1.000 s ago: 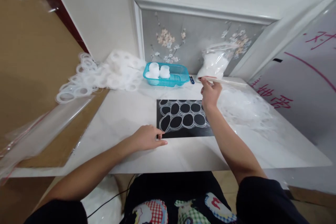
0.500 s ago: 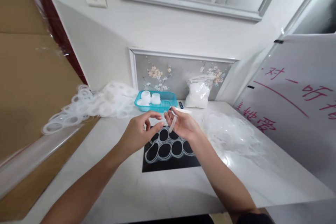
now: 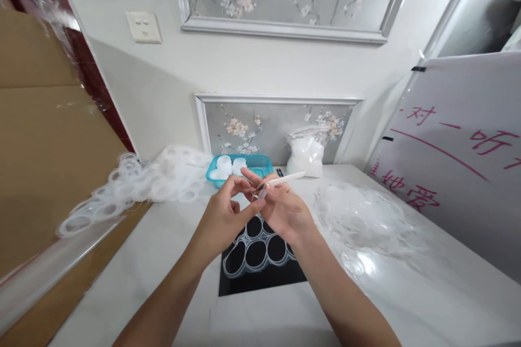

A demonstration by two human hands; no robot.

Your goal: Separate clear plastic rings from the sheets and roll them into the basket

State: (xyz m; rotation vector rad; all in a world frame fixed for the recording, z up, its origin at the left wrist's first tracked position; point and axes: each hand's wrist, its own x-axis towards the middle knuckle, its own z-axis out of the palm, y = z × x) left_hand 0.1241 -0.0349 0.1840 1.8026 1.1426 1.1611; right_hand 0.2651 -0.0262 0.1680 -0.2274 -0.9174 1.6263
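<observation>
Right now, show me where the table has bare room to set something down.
Bare table lies left of the black mat, up to the ring pile, and along the near edge in front of the mat. It is crowded right of the mat, under the clear plastic heap, and at the back by the blue basket.

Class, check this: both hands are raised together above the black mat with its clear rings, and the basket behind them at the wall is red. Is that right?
Not quite. The basket is turquoise, not red, as the head view shows. The rest holds: the left hand and right hand meet above the black mat with its clear rings.
</observation>
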